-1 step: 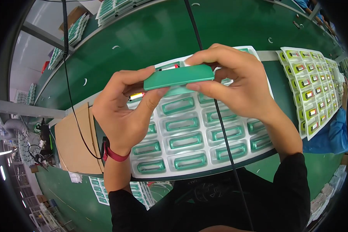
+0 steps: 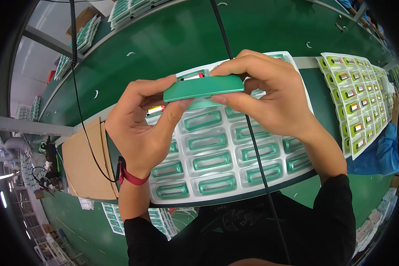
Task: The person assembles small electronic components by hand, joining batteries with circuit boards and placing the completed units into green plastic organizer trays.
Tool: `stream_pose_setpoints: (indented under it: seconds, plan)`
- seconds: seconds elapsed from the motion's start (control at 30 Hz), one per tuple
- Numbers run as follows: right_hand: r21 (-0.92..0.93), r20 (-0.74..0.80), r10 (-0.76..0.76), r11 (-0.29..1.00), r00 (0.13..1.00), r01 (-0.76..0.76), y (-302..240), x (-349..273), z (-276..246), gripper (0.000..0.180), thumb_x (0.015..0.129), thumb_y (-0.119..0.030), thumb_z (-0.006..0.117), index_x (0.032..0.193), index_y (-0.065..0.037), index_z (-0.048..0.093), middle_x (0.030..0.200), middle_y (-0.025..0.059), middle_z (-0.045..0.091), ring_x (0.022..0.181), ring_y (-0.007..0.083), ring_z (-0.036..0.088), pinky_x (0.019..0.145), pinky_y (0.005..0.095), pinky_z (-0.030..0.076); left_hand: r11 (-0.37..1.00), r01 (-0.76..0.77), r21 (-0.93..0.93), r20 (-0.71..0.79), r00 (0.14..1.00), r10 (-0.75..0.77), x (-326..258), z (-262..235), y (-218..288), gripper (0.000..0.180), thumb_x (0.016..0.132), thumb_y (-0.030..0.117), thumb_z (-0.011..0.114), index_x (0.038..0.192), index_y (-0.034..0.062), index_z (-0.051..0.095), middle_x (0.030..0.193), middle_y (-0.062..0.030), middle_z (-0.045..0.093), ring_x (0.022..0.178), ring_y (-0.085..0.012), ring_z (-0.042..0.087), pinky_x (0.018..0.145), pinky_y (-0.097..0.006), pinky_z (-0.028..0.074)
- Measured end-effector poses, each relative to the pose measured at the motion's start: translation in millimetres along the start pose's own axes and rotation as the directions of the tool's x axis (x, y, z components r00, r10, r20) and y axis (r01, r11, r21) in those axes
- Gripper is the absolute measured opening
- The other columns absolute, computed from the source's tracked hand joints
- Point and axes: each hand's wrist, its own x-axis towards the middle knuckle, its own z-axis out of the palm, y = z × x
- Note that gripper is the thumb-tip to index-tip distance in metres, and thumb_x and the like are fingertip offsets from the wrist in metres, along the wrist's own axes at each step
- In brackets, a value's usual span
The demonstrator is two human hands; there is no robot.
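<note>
Two hands hold one flat green case [image 2: 204, 88] up over a clear tray [image 2: 217, 150] of green parts. The left hand [image 2: 139, 128] pinches its left end, and the right hand [image 2: 270, 95] pinches its right end. The tray lies on the green table [image 2: 173, 40], at its near edge.

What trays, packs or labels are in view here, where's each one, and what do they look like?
Clear blister tray: under both hands, rows of green frames.
Second tray: right side, yellow-green parts with red-and-white labels.
Cardboard sheet: left, flat, brown.
Stacked trays: far left, green and white.
</note>
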Motion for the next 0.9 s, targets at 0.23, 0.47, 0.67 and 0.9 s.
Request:
stream_pose_setpoints:
  seconds: [0.23, 0.47, 0.67, 0.9]
  plan:
    - [-0.348, 0.061, -0.178, 0.919, 0.982, 0.188, -12, 0, -12, 0.033, 0.069, 0.006, 0.073, 0.1, 0.0, 0.064, 0.079, 0.0096, 0.063, 0.066, 0.0162, 0.061, 0.053, 0.0236, 0.048, 0.996, -0.092, 0.01, -0.091, 0.992, 0.093, -4, 14, -5, 0.033, 0.074, -0.008, 0.074, 0.103, -0.0052, 0.059, 0.089, -0.0096, 0.06, 0.076, -0.0121, 0.061, 0.066, -0.022, 0.05]
    - [-0.369, 0.051, -0.255, 0.894, 0.966, 0.255, -20, -7, -6, 0.031, 0.064, 0.002, 0.072, 0.09, 0.0, 0.056, 0.078, 0.0104, 0.053, 0.061, 0.0281, 0.057, 0.05, 0.035, 0.046, 0.973, -0.227, 0.052, -0.102, 0.968, 0.231, -9, 12, -8, 0.034, 0.072, -0.011, 0.071, 0.103, -0.0068, 0.056, 0.088, -0.0115, 0.059, 0.074, -0.0132, 0.056, 0.064, -0.021, 0.046]
    - [-0.357, 0.065, -0.195, 0.911, 0.979, 0.205, -28, -9, -6, 0.024, 0.069, 0.001, 0.071, 0.088, 0.0, 0.056, 0.075, 0.0106, 0.054, 0.059, 0.0283, 0.057, 0.05, 0.0342, 0.046, 0.966, -0.247, 0.081, -0.06, 0.966, 0.252, -9, 12, -7, 0.03, 0.072, -0.005, 0.073, 0.098, -0.0039, 0.058, 0.086, -0.0112, 0.061, 0.067, -0.0112, 0.055, 0.055, -0.02, 0.044]
    - [-0.215, 0.091, 0.07, 0.975, 0.993, -0.049, -30, -2, -60, 0.017, 0.078, -0.009, 0.073, 0.09, 0.001, 0.067, 0.071, 0.0073, 0.062, 0.058, 0.0122, 0.057, 0.05, 0.0273, 0.042, 0.983, 0.061, 0.174, 0.174, 0.98, -0.091, 4, -2, 15, 0.037, 0.072, 0.008, 0.079, 0.104, 0.0025, 0.061, 0.084, -0.0041, 0.064, 0.066, -0.0077, 0.056, 0.054, -0.021, 0.043]
